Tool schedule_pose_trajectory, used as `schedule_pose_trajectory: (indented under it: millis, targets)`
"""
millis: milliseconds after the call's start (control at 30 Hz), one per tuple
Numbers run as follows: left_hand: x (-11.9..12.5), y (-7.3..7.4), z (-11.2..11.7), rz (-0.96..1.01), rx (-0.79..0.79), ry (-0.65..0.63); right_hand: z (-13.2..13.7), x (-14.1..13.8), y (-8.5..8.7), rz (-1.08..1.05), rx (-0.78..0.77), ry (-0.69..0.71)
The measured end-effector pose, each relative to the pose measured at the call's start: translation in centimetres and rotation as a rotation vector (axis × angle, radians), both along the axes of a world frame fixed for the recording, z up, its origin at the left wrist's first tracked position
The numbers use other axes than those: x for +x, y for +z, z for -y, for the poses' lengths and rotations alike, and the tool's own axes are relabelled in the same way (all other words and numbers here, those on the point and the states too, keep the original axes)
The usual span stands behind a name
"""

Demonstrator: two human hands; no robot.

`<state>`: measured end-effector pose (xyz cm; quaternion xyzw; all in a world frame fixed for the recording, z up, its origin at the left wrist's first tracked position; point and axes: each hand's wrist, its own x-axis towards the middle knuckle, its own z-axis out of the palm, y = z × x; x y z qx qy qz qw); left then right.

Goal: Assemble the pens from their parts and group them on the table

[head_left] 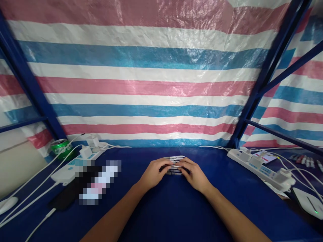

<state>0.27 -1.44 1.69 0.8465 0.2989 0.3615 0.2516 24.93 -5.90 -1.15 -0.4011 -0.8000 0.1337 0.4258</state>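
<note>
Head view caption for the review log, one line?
Left hand and right hand hold pens on a blue tabletop before a striped tarpaulin.

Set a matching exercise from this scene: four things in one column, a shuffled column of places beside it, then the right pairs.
Things:
1. green drink can
2. stack of pens
3. white device with a green light
4. striped tarpaulin

Places:
A. between the left hand and the right hand
B. hanging behind the blue table
C. far left, beside a white power strip
D. right corner of the table

Pairs: 1-C, 2-A, 3-D, 4-B
</note>
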Motion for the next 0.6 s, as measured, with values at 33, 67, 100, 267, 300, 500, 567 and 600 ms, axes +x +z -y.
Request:
schedule_pose_trajectory:
  millis: [33, 67, 100, 267, 300, 500, 567, 600]
  targets:
    - [0.1, 0.0, 0.0, 0.021, -0.022, 0.001, 0.1, -0.1, 0.1, -0.003, 0.006, 0.004]
    - [0.1, 0.0, -0.1, 0.046, -0.051, 0.002, 0.1, -0.2, 0.2, -0.007, 0.013, 0.006]
    - [0.1, -0.1, -0.1, 0.072, -0.087, 0.0, 0.1, -0.2, 0.3, -0.01, 0.016, 0.008]
    - [0.2, -0.6, -0.3, 0.158, -0.275, -0.021, 0.2, -0.4, 0.4, -0.017, 0.009, 0.023]
    - [0.2, -0.7, -0.3, 0.168, -0.297, -0.023, 0.2, -0.4, 0.4, -0.023, 0.002, 0.029]
    - [0.3, -0.2, 0.0, 0.168, -0.235, -0.021, 0.5, -0.7, 0.7, -0.06, -0.078, 0.019]
    - [0.2, 0.2, 0.3, 0.103, -0.113, 0.013, 0.5, -0.7, 0.8, -0.074, -0.065, 0.003]
    - [0.2, 0.4, 0.3, 0.067, -0.058, 0.036, 0.4, -0.6, 0.8, -0.086, -0.047, -0.007]
